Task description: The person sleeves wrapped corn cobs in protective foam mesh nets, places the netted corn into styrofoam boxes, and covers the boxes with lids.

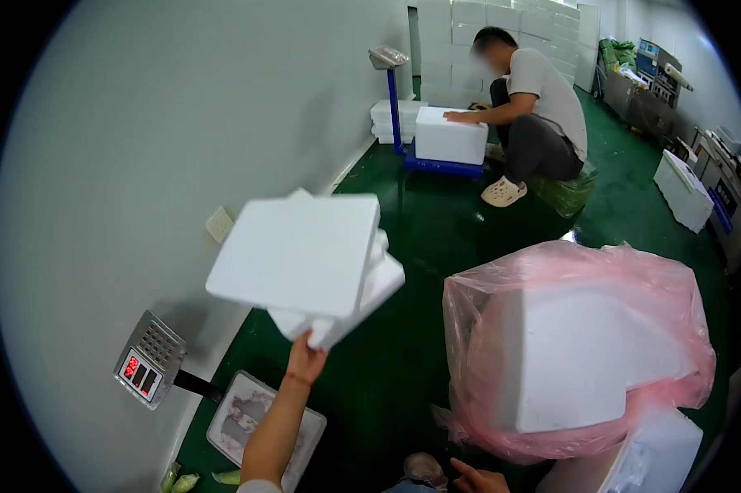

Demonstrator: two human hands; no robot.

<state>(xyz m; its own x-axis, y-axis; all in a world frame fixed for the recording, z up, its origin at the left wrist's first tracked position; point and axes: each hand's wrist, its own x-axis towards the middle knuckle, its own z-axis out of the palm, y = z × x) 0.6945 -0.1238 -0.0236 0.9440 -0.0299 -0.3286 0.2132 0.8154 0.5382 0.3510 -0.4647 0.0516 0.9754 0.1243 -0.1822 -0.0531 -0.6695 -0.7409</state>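
Note:
My left hand (307,358) is closed on the near lower edge of several stacked white foam lids (304,255), lifted above the floor and fanned unevenly. Under my left forearm sits an open white foam box (313,431) with pinkish-grey contents I cannot make out, beside a scale display (147,361) with red digits. Low in the view, my right hand (479,479) shows only partly, a finger stretched out and nothing seen in it. To its right, a pink plastic bag (485,345) surrounds large white foam pieces (567,353). Another foam box (662,452) stands below the bag.
Ahead, a person (543,107) crouches with a hand on a white foam box (452,140) on a blue platform scale (444,167). Stacked foam boxes (469,57) line the back. A wall (140,148) bounds the left; equipment (724,197) stands right. The green floor (403,329) looks wet.

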